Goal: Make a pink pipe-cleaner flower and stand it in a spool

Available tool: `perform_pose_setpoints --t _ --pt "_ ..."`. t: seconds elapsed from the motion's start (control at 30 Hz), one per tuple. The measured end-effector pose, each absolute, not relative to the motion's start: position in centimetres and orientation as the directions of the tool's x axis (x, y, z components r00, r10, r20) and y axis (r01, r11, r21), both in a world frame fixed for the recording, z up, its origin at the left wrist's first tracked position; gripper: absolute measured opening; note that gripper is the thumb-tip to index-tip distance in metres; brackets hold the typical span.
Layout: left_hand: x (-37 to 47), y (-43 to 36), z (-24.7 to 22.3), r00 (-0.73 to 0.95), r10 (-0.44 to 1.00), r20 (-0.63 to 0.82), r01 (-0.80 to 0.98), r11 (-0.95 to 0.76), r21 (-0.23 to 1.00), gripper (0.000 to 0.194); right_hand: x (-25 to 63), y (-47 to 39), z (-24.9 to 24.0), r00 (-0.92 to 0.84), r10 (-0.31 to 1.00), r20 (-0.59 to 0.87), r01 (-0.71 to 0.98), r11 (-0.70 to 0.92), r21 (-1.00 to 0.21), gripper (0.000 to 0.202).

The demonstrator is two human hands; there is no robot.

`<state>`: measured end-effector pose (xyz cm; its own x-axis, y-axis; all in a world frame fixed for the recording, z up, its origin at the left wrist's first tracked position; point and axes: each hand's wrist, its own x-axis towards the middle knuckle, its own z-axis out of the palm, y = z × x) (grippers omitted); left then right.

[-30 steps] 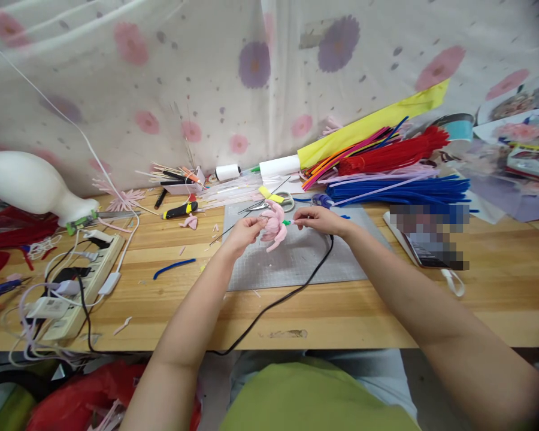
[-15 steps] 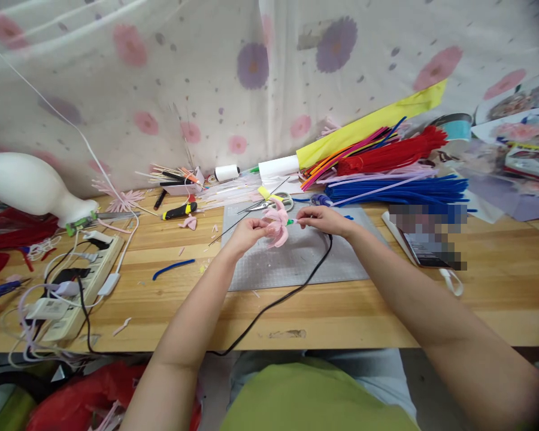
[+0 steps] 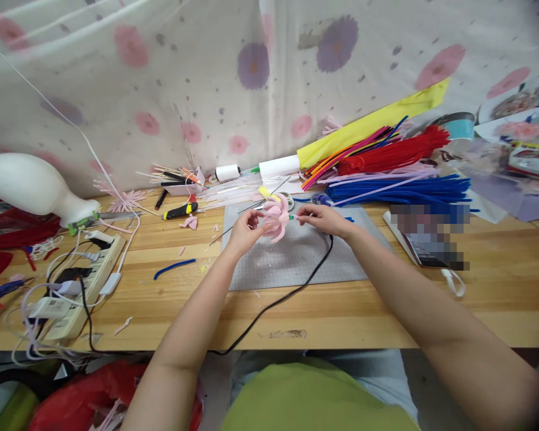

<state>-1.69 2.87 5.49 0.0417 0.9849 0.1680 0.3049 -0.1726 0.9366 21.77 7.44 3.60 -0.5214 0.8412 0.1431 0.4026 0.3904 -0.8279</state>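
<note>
Flower (image 3: pixel 276 219) | petals leftward | green stem (image 3: pixel 291 218) toward right hand (image 3: pixel 317 218) | axis crosswise

Flower (image 3: pixel 276 220) over mat (image 3: pixel 273 263), pwr strip (image 3: pixel 99 267) L.

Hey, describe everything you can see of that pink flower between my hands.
The pink flower has several thick, rounded petals in pale pink, curling outward at top and bottom; they look soft and fuzzy, like chenille. A small green part shows at its base. It is tipped sideways, base toward your right hand, whose fingertips pinch the stem end. Your left hand has its thumb against the petals. It appears held above the gray mat. Its inner center can't be made out.
</note>
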Motion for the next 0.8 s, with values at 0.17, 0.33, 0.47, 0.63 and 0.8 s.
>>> perform_pose_setpoints --t 0.17,0.33,0.47,0.63,0.8 --pt "-0.9 2.0 5.4 0.009 0.986 0.165 0.231 -0.163 0.959 0.035 21.6 7.4 2.9 -0.462 0.870 0.174 0.376 0.370 -0.849 0.032" --pt "-0.4 1.6 5.1 0.064 0.996 0.060 0.095 -0.066 0.993 0.037 21.6 7.0 2.6 -0.459 0.872 0.168 0.369 0.359 -0.857 0.036" --pt "-0.5 1.8 5.0 -0.005 1.000 -0.024 -0.015 0.024 1.000 0.038 21.3 6.4 3.2 -0.458 0.873 0.166 0.362 0.354 -0.863 0.036" --pt "-0.6 2.0 5.1 -0.043 0.999 -0.018 -0.098 0.014 0.995 0.036 20.8 6.0 3.7 -0.473 0.869 0.148 0.315 0.323 -0.893 0.036" --pt "-1.2 2.3 5.2 -0.095 0.995 0.010 -0.230 -0.032 0.973 0.035 20.3 5.9 3.9 -0.464 0.876 0.134 0.273 0.285 -0.919 0.037"
